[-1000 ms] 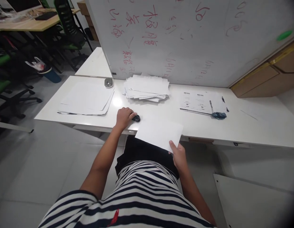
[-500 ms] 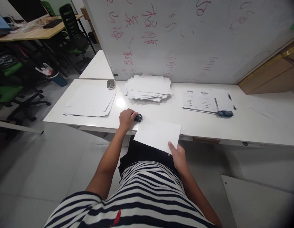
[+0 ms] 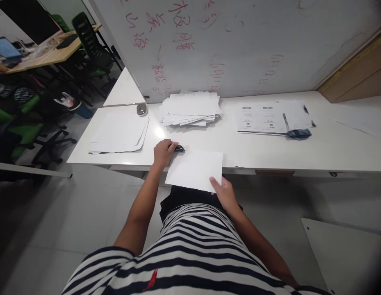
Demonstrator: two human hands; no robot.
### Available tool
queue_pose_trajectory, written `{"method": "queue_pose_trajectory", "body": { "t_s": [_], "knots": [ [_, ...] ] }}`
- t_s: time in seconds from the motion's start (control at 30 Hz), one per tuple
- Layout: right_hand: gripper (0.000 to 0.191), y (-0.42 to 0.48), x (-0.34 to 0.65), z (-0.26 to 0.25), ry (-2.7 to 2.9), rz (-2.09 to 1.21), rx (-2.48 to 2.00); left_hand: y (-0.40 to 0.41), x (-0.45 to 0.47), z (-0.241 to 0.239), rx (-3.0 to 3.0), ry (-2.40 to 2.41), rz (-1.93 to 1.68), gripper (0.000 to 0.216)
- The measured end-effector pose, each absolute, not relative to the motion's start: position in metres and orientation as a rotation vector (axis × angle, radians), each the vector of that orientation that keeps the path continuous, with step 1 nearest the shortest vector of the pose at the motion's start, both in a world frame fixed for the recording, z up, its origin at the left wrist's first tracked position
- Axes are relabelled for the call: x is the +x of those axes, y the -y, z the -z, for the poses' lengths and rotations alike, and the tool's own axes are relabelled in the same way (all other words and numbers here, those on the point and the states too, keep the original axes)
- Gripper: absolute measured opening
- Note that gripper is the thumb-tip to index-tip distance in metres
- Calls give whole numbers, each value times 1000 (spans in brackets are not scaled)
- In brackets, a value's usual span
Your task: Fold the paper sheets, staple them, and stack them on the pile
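Observation:
My left hand [image 3: 162, 153] is closed over a small black stapler [image 3: 179, 148], mostly hidden under my fingers, at the front part of the white desk [image 3: 264, 151]. Between my right thumb and fingers is the lower right corner of a blank white sheet of paper [image 3: 195, 170]. This sheet sticks out past the desk's front edge, and its upper left corner lies right by the stapler; whether that corner is inside it I cannot make out. My right hand [image 3: 224, 192] is in front of the desk edge, at waist height.
Behind my hands stands an uneven paper stack [image 3: 190, 106]. More sheets [image 3: 119, 135] lie at left, beside a rounded grey object [image 3: 141, 109]. At right are printed sheets [image 3: 261, 116] with a dark-tipped long item [image 3: 297, 134]. A whiteboard [image 3: 239, 53] borders the desk's back.
My right hand has shifted the sheet left, and its corner is now closer to the stapler. My left hand stays closed on the stapler. The camera view has turned slightly.

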State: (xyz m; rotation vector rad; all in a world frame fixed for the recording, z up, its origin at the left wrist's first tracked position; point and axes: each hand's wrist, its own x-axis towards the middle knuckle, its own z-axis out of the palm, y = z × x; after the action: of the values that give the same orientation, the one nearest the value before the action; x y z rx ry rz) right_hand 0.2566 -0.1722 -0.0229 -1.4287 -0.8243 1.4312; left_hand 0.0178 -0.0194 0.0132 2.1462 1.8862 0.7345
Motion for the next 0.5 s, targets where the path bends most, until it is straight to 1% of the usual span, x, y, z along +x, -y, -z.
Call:
{"method": "queue_pose_trajectory", "body": {
  "t_s": [0.2, 0.5],
  "knots": [
    [42, 167, 257, 23, 833, -1439, -1406, 23, 21, -22, 2142, -1896, -675, 39],
    [42, 160, 248, 19, 861, -1434, -1417, 25, 23, -20, 2120, -1887, -722, 32]
  ]
}}
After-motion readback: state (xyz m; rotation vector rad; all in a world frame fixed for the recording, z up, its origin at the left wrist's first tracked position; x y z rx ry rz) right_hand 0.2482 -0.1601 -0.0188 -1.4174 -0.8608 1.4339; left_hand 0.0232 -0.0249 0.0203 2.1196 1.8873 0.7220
